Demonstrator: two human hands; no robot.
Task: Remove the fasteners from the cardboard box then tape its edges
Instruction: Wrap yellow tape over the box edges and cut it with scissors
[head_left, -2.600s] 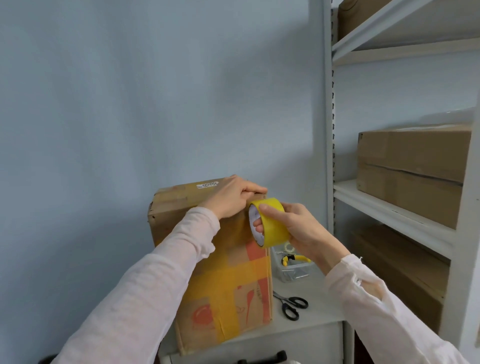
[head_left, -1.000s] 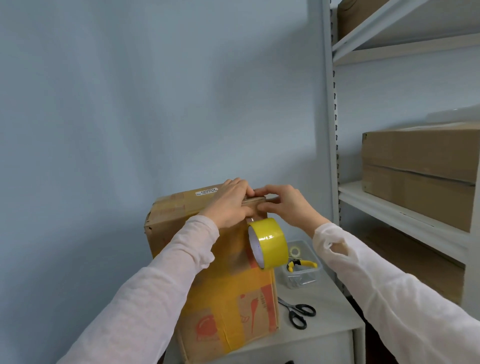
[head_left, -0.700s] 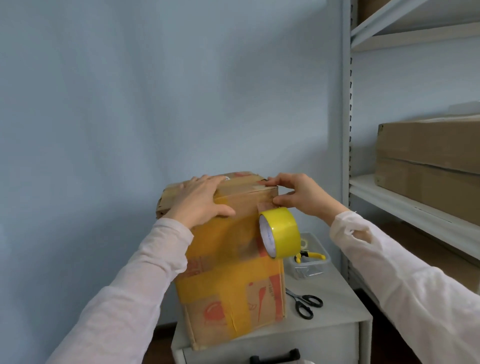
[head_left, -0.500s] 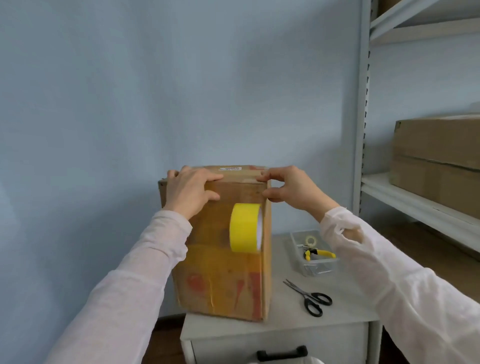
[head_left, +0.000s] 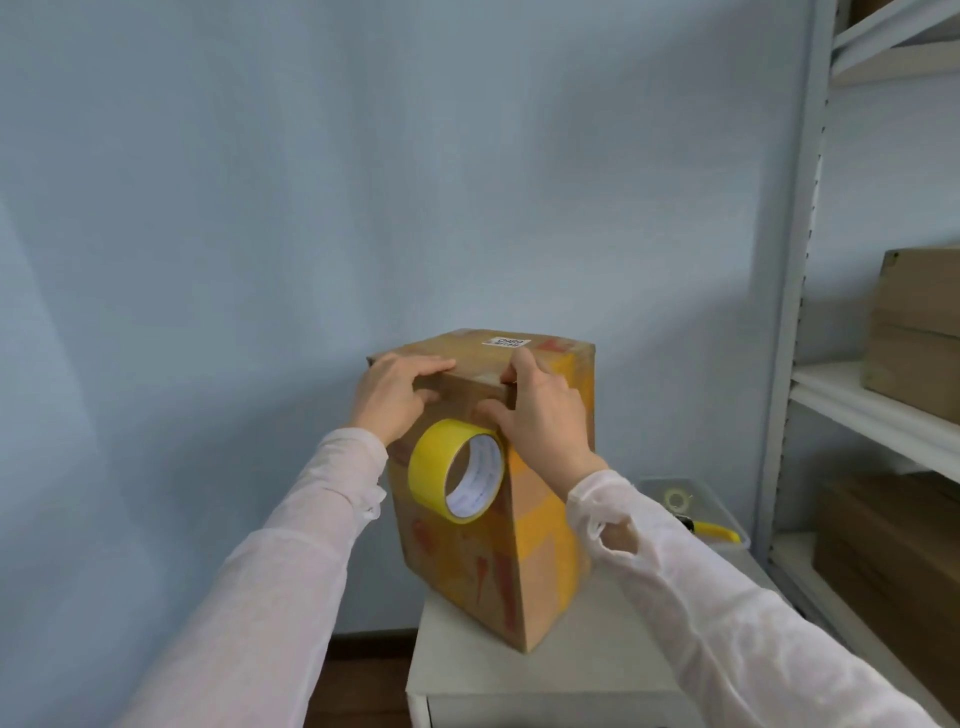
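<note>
A tall cardboard box, patched with yellow tape and red print, stands with one corner toward me on a white cabinet. My left hand grips the box's top left edge, fingers over the top and thumb on the front face. My right hand holds the top edge at the near corner in the same way. A yellow tape roll hangs against the box just below my right thumb, free of both hands. Whatever strip joins it to the box is hidden by my right hand.
A clear plastic container with yellow-handled pliers sits on the cabinet right of the box. A metal shelf rack on the right carries brown boxes. A blue wall stands close behind.
Both hands have turned the box on the cabinet, so a corner now faces me. The hanging tape roll swung round with it. The scissors are no longer in view.
</note>
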